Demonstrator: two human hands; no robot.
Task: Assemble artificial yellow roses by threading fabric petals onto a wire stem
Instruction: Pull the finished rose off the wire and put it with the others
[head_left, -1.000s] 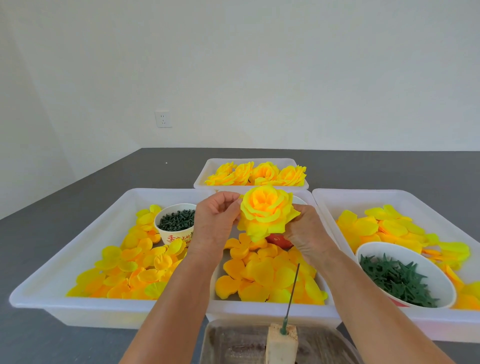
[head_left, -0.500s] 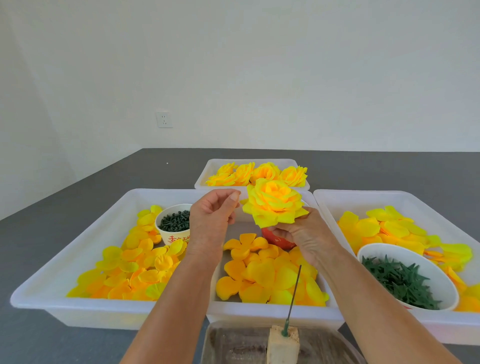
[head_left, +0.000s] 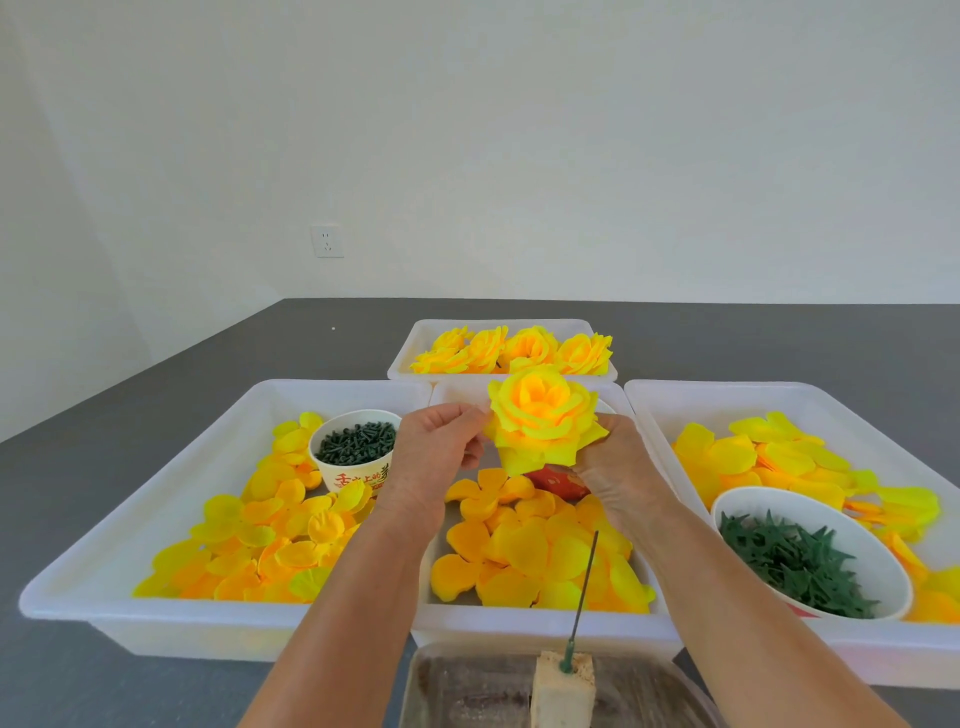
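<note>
- An assembled yellow rose (head_left: 540, 421) is held up over the middle tray (head_left: 545, 616); the right hand (head_left: 621, 473) is curled round its underside, and whether a stem is in that grip cannot be told.
- The left hand (head_left: 436, 457) is closed at the fingertips on an outer petal at the rose's left side.
- Below, loose fabric petals (head_left: 530, 551) are heaped in the middle tray; a wire stem (head_left: 584, 587) stands bare in a block (head_left: 562, 691) at the near edge of the table (head_left: 78, 675).
- Finished roses (head_left: 514, 351) lie in the far tray (head_left: 415, 348).
- Risk, as judged: a hard tug on the pinched petal could pull a layer askew or off its centre; a lowered forearm could knock the standing wire.
- Red characters are printed on the paper cup (head_left: 353, 475) of green parts in the left tray; they are too small to be read with confidence.
</note>
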